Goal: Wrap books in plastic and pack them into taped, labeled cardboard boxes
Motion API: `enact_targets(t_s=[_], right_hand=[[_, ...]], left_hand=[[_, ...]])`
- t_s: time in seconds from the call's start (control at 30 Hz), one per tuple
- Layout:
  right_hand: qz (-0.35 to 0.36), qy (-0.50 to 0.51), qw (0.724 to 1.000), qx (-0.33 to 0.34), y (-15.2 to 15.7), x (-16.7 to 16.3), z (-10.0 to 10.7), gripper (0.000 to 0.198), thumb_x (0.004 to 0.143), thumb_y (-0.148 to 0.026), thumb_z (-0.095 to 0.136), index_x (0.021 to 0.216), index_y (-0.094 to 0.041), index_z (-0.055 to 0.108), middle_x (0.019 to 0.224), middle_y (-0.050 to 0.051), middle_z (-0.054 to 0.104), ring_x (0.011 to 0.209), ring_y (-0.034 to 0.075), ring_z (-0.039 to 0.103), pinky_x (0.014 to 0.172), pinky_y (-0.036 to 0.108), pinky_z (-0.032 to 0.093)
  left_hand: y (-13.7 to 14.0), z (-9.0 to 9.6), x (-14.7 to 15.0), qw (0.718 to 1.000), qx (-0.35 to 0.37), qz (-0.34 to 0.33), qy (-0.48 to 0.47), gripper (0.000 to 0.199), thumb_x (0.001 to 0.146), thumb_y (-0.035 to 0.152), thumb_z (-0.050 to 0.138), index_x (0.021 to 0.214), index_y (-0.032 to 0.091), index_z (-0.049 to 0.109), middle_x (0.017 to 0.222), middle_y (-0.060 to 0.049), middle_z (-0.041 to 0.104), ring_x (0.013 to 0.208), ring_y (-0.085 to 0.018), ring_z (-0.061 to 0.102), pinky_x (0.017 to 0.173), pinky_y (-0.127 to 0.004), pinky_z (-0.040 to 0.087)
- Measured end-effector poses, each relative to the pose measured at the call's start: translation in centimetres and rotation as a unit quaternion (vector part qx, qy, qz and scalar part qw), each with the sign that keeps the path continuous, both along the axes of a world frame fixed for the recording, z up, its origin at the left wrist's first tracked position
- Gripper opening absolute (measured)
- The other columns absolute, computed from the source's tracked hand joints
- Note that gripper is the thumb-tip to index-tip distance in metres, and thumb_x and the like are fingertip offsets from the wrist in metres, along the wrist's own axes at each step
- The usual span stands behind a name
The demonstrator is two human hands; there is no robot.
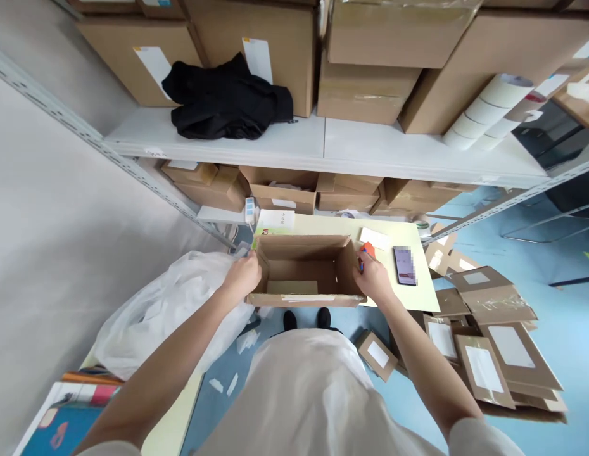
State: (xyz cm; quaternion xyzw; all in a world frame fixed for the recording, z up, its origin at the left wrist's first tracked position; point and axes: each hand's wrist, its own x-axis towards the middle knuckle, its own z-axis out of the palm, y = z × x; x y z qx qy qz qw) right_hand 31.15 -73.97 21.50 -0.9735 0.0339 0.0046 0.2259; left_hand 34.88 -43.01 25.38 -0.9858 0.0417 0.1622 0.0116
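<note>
1. An open-topped, oblong box of plain brown cardboard is at the near edge of a smooth pale-yellow counter; whether it rests there or is lifted cannot be told. Its walls look thin and flat; a pale patch shows at the bottom.
2. The bare left hand has its grip closed on the left end wall of the box.
3. The bare right hand has its grip on the right end wall, fingers bent over the edge. A small orange-and-blue object shows at these fingers; whether it is held is unclear.
4. Right of the box lie a flat white rectangular card and a dark-edged, slab-shaped phone, with a bare strip of counter before the phone.
5. Behind the box, a narrow band of counter runs to the lower shelf, crowded with cardboard boxes.
6. A crumpled, translucent white plastic bag bulges close by the left forearm, leaving little room; rightward, flattened brown cartons pile beyond the counter's edge.
</note>
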Motion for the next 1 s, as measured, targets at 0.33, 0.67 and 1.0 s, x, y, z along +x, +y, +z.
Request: enact_targets(t_s=[0.33, 0.67, 1.0], right_hand=[[-0.012, 0.054, 0.998, 0.036, -0.5, 1.2, 0.2, 0.055, 0.077, -0.039, 0.065, 0.126, -0.018, 0.051, 0.106, 0.011, 0.067, 0.094, 0.027, 0.064, 0.079, 0.037, 0.047], [0.180, 0.253, 0.951, -0.013, 1.2, -0.3, 0.7, 0.147, 0.041, -0.044, 0.089, 0.153, -0.025, -0.004, 0.138, 0.021, 0.045, 0.124, 0.043, 0.047, 0.092, 0.049, 0.041], [0.216, 0.166, 0.951, 0.146, -3.0, -1.1, -1.3, 0.054, 0.080, -0.029, 0.062, 0.132, -0.022, 0.053, 0.135, 0.012, 0.056, 0.124, 0.027, 0.054, 0.105, 0.045, 0.039]], left_hand=[[1.6, -1.7, 1.7, 0.995, -0.095, 0.022, 0.017, 0.038, 0.087, 0.033, 0.044, 0.119, 0.014, 0.051, 0.110, -0.016, 0.069, 0.103, -0.030, 0.066, 0.082, -0.036, 0.048], [1.5, -2.2, 2.3, 0.994, -0.097, 0.029, 0.033, 0.052, 0.088, 0.043, 0.041, 0.125, 0.006, 0.047, 0.116, -0.024, 0.065, 0.109, -0.034, 0.063, 0.086, -0.039, 0.047], [4.5, -2.6, -0.3, 0.919, -0.348, -0.095, 0.159, 0.070, 0.084, 0.069, 0.041, 0.134, 0.022, 0.054, 0.151, -0.010, 0.039, 0.141, -0.026, 0.033, 0.114, -0.040, 0.024]])
